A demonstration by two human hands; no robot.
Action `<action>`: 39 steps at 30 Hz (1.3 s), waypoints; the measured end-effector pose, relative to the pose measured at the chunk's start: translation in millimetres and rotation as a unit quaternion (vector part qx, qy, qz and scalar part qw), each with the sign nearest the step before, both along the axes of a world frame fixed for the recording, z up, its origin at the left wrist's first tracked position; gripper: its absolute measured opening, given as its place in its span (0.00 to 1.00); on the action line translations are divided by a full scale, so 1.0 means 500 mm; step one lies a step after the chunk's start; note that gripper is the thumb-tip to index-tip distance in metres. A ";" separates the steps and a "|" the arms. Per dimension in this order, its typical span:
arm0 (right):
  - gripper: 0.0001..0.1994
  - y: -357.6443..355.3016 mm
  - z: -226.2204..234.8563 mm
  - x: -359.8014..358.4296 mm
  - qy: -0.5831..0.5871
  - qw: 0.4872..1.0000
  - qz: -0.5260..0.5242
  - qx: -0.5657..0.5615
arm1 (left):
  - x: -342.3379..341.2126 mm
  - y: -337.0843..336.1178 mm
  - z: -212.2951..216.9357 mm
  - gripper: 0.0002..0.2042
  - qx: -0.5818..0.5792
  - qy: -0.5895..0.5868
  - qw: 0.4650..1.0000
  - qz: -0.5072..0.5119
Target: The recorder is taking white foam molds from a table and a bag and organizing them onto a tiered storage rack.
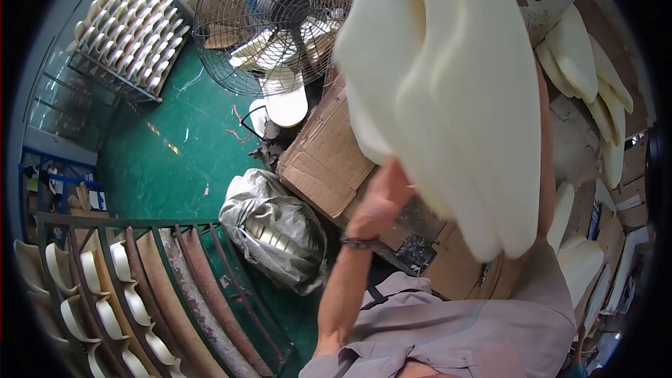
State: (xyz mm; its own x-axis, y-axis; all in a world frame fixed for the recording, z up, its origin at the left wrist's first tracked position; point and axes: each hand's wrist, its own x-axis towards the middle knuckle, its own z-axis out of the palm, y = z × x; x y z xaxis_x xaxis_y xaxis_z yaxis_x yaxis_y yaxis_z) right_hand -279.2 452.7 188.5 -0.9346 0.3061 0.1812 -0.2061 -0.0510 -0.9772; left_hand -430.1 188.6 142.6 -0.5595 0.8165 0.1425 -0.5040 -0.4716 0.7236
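Broadly, a green floor (154, 175) runs beneath everything on the left. A metal rack (175, 223) at the lower left carries rows of curved whitish pieces, and a farther rack (155, 99) at the upper left is similarly loaded. Next in size comes a round caged fan (290, 8), near the top. Below it sits a brown carton (325, 157), tilted in view. The long cream piece (483, 98), smooth and forked at its lower end, is raised in front of the person, right of the carton. A grey plastic bag (301, 255) sits left of the person. The left hand (383, 199), blurred, is at the piece's lower left edge; whether it grips or merely touches, I cannot tell. The right hand is hidden behind the piece, its hold unseen. Smallest, a dark bracelet (359, 242) circles the left wrist.
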 end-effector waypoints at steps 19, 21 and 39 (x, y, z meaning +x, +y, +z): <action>0.57 -0.237 -0.115 -0.178 -0.039 0.863 0.376 0.335 | -0.006 -0.437 -0.141 0.53 0.074 0.005 0.977 0.202; 0.57 -0.262 -0.091 -0.168 -0.032 0.865 0.381 0.325 | 0.026 -0.454 -0.108 0.53 -0.061 0.007 0.962 0.267; 0.51 -0.328 0.095 -0.098 0.013 0.782 0.390 0.486 | 0.149 -0.600 -0.156 0.27 -0.264 0.038 0.876 0.402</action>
State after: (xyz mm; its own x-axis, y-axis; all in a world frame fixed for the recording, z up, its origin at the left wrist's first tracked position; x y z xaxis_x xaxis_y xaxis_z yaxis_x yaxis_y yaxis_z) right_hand -328.4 288.6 235.8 -0.7608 -0.6490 -0.0044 -0.5026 0.5935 -0.6286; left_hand -355.7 -111.2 64.6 -0.9893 0.1257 -0.0736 -0.1025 -0.2413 0.9650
